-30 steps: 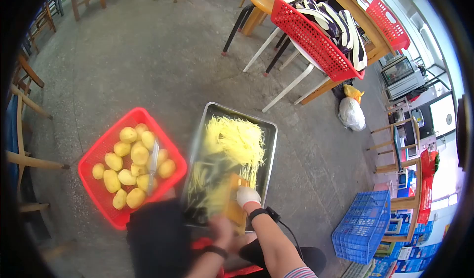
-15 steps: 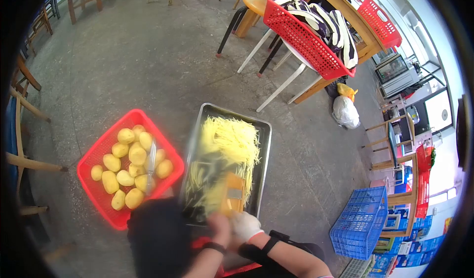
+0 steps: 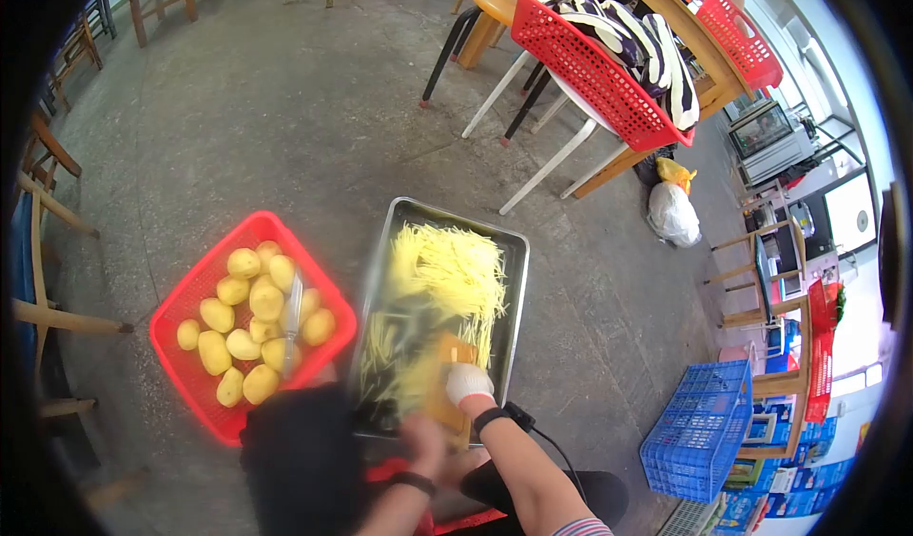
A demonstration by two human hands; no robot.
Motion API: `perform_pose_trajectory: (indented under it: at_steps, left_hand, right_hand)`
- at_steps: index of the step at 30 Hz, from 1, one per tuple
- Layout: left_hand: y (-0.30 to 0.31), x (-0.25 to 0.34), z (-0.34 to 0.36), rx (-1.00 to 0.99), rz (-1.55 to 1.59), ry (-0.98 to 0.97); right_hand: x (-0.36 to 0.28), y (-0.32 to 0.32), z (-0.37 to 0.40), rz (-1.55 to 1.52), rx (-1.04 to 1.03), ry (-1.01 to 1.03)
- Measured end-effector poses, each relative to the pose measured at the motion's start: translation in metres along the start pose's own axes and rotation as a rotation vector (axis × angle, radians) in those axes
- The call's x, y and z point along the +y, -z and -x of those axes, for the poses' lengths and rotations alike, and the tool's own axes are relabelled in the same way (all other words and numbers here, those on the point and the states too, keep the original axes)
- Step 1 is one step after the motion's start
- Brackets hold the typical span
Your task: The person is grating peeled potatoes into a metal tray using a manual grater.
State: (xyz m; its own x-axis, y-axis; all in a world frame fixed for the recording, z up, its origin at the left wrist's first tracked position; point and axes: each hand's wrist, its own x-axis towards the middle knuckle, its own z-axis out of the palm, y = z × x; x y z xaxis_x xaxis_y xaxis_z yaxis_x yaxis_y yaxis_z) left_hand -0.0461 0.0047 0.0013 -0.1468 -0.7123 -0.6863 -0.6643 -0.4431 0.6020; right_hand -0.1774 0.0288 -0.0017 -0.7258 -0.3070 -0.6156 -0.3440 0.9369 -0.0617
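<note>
A wooden hand grater (image 3: 449, 408) leans in a metal tray (image 3: 521, 284), its lower end toward me. My right hand (image 3: 468, 384), in a white glove, is closed on top of the grater; whatever it presses there is hidden. My bare left hand (image 3: 423, 441) is at the grater's lower left edge, its fingers smeared. A heap of yellow potato shreds (image 3: 452, 265) fills the tray's far part, with looser shreds nearer me. To the left, a red basket (image 3: 181, 298) holds several peeled potatoes (image 3: 266, 301) with a knife (image 3: 293, 322) lying across them.
A red basket of striped, part-peeled eggplants (image 3: 609, 94) rests on a stool by a wooden table (image 3: 709, 37). Blue crates (image 3: 694, 431) stand at the right, and a white bag (image 3: 673, 214) lies on the floor. Wooden chairs (image 3: 71, 317) line the left side.
My right hand has moved up the grater, away from my left hand. My left hand stays near the lower end. The view has shifted slightly.
</note>
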Motion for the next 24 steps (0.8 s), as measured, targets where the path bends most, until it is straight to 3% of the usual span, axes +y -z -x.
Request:
perform_pose_trajectory:
  at_steps: [3, 5, 6, 7, 9, 15, 18, 24]
  left_hand:
    - [0.006, 0.01, 0.004, -0.031, -0.002, -0.014]
    - [0.006, 0.012, 0.004, -0.043, -0.033, -0.015]
    - [0.003, 0.006, 0.001, -0.038, -0.048, -0.029]
    - [0.002, 0.002, 0.0, -0.036, -0.065, -0.046]
    - [0.004, 0.007, 0.002, -0.02, -0.044, -0.048]
    - [0.003, 0.015, 0.009, 0.003, 0.1, 0.056]
    - [0.006, 0.017, 0.011, -0.003, 0.064, 0.058]
    - [0.007, 0.02, 0.012, -0.024, 0.1, 0.045]
  right_hand:
    - [0.023, -0.017, -0.034, 0.091, -0.066, -0.012]
    - [0.034, -0.008, -0.03, -0.468, 0.028, -0.07]
    - [0.031, 0.012, -0.015, -0.94, -0.169, -0.224]
    - [0.034, 0.021, -0.002, -0.939, -0.168, -0.226]
    - [0.038, 0.034, 0.02, -1.278, -0.399, -0.22]
    - [0.039, 0.017, 0.061, -0.967, -0.294, -0.119]
    - [0.019, 0.007, 0.072, -0.318, 0.041, -0.031]
    - [0.019, 0.004, 0.065, -0.28, 0.047, -0.044]
